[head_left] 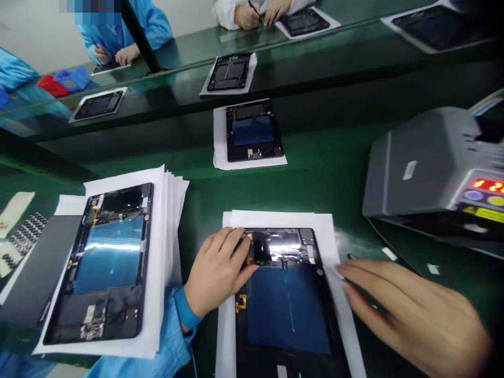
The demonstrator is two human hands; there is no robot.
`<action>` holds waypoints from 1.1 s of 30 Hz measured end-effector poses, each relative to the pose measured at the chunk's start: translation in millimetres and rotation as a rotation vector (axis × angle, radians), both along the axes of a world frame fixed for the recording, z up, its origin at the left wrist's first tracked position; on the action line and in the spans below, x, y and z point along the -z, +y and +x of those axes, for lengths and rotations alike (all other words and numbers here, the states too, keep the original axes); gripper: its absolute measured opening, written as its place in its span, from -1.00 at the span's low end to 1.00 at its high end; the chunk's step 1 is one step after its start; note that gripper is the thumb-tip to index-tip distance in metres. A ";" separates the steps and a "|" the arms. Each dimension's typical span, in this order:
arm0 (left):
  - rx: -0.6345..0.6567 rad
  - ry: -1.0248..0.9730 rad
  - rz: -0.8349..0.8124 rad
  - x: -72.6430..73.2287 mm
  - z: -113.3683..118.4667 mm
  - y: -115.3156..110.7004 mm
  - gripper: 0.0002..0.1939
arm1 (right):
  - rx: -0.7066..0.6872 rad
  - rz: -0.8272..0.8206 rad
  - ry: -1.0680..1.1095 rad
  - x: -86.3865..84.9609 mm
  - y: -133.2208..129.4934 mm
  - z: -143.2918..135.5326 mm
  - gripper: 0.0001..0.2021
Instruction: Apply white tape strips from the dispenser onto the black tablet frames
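An opened tablet (289,310) with a blue battery lies on white paper sheets (344,315) in front of me. My left hand (220,268) grips its upper left corner. The fingers bend over the edge beside an orange flex cable (249,251), and the thumb rests near the battery's top. To the right of the tablet, my right hand (409,310) is closed in a pinch, smeared by motion. Something small and whitish shows at its fingertips, too blurred to name. A second opened tablet (110,257) lies at the left on a stack of paper (171,231).
A grey machine (417,163) with a red display stands at the right. Another opened tablet (253,131) lies ahead on paper. Beyond, a raised green shelf (177,100) carries more tablets. Small white scraps (389,254) lie by the machine. Co-workers' hands (260,13) work across the bench.
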State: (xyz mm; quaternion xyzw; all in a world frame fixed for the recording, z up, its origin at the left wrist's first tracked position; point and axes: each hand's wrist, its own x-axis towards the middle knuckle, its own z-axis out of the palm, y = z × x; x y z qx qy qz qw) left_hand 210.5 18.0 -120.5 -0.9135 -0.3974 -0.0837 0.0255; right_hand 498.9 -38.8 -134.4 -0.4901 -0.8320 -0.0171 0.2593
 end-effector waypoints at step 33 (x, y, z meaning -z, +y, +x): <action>-0.020 -0.259 -0.057 24.6 -5.0 -0.8 -0.72 | -0.151 0.026 -0.118 21.0 71.2 -102.4 -0.87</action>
